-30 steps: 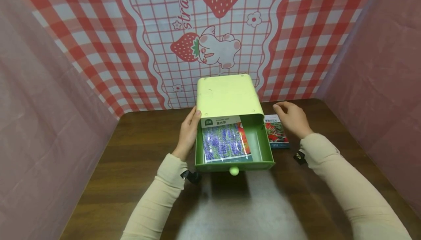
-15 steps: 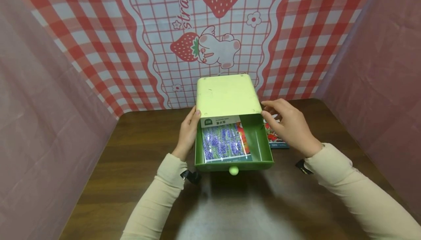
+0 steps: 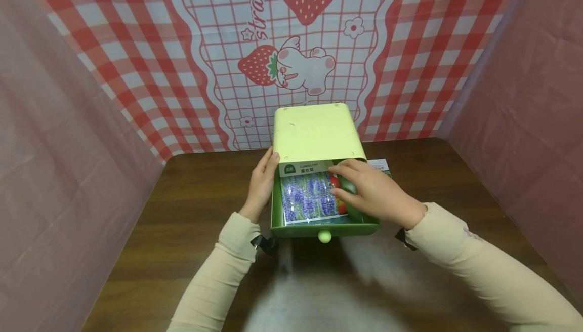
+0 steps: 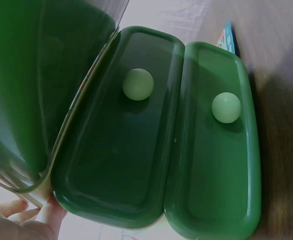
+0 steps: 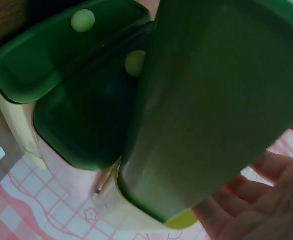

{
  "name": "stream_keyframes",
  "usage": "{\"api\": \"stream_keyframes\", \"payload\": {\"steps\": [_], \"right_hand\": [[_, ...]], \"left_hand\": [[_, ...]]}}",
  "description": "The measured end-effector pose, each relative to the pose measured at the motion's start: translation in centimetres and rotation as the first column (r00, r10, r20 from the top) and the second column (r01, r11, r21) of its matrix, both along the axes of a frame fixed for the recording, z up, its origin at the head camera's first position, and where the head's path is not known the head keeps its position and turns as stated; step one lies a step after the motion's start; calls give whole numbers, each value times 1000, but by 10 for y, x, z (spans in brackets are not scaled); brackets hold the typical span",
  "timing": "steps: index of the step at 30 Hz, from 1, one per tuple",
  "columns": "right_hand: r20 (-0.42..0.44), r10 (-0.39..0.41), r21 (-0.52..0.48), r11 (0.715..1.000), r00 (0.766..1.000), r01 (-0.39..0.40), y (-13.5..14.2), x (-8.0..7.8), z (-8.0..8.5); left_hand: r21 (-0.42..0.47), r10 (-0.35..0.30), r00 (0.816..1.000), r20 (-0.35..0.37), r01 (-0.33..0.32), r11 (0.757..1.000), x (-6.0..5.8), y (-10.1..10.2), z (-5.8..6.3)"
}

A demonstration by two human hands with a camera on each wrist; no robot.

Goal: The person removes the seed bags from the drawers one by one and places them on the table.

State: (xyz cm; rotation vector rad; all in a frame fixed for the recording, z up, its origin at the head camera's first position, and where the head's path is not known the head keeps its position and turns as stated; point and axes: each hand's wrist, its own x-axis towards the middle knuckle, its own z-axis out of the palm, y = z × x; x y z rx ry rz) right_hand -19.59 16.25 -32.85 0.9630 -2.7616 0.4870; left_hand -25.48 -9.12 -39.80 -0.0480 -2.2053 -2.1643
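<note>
A pale green drawer cabinet [image 3: 319, 132] stands on the table with its top green drawer [image 3: 296, 231] pulled out. In that drawer lies a flower seed packet [image 3: 307, 198] with purple blooms, partly over a red-flowered packet [image 3: 341, 205]. My left hand [image 3: 260, 186] rests along the cabinet's left side, thumb by the front edge. Over the drawer's right side my right hand [image 3: 375, 193] reaches in, fingers extended above the packets; contact with them cannot be told. In the right wrist view, the drawer hides part of the right-hand fingers [image 5: 241, 195].
Two lower drawers with round knobs [image 4: 138, 84] are closed in the left wrist view. Another seed packet [image 3: 380, 164] lies on the wooden table [image 3: 182, 231], right of the cabinet, partly behind my right hand. A checked strawberry cloth [image 3: 305, 74] hangs behind, with pink curtains at both sides.
My right hand has moved left, from above the packet on the table, past the cabinet's right edge, and over the pulled-out drawer. My left hand has stayed on the cabinet's side.
</note>
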Motion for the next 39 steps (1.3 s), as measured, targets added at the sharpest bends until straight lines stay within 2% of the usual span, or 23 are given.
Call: {"api": "stream_keyframes", "payload": {"steps": [4,12,22,30,39], "right_hand": [[74,-19,56,998,997,15,-5,-2,-3],[148,-62,195,980,987,33,-13,-7,-9],[59,-31,309,951,998,11,-19,-7,-14],[80,-49,373,928,996,15,-22,-6,-14],[79,-50,366,930,996,18,-23,-6,-14]], "left_hand": [[4,-14,1000,6,14,1000,1,0,2],[-28,-24,1000,19,24,999,1,0,8],[2,-18,1000,-7,18,1000,1,1,1],[3,-2,1000,-8,2,1000,2,1,1],[10,-6,1000,-15,6,1000,1,1,0]]}}
